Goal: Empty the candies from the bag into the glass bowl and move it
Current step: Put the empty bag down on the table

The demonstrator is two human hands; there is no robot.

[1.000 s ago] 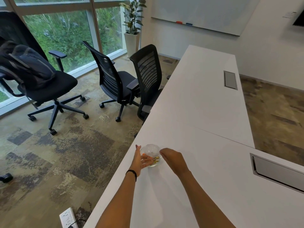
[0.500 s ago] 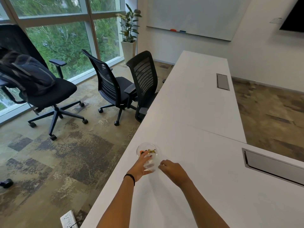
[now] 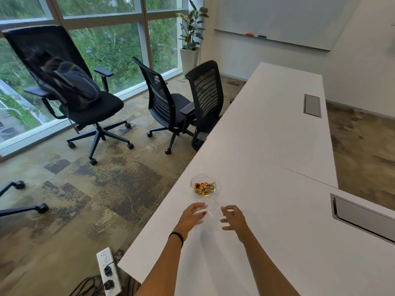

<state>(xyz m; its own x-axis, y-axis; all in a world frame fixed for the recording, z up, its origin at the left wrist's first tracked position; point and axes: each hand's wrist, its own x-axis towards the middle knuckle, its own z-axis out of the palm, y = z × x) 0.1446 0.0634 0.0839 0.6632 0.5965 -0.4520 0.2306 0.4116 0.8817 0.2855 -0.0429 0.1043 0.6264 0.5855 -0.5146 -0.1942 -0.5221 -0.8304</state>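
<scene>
both hands now off glass bowl (image 3: pixel 202 184), which half second ago sat in left hand's grasp. bowl stands near left edge of table (image 3: pixel 277 135), candies (image 3: pixel 203 187) inside. left hand (image 3: pixel 192 217) pinches clear bag (image 3: pixel 206 210), blurred; right hand (image 3: pixel 233 217) open, empty. judgement: emptying done, bowl placed.
</scene>
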